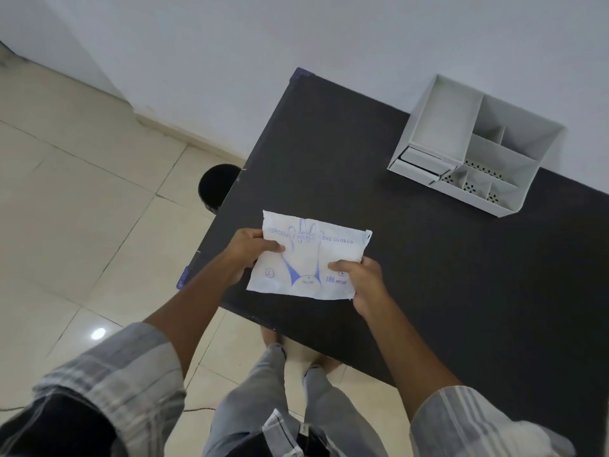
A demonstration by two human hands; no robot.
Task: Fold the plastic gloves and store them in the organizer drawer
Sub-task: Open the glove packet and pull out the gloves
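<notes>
A flat white packet of disposable plastic gloves (309, 255), printed in blue with a hand outline, is held over the near left part of the dark table (379, 199). My left hand (247, 252) grips the packet's left edge, thumb on top. At the lower right corner my right hand (362, 282) pinches it the same way. The white organizer (474, 143) stands at the far right of the table against the wall, with several open compartments on top and a small drawer (421, 161) at its lower left, slightly pulled out.
A black round bin (216, 186) stands on the tiled floor beside the table's left edge. A white wall runs behind the table. My legs and feet are below the table's near edge.
</notes>
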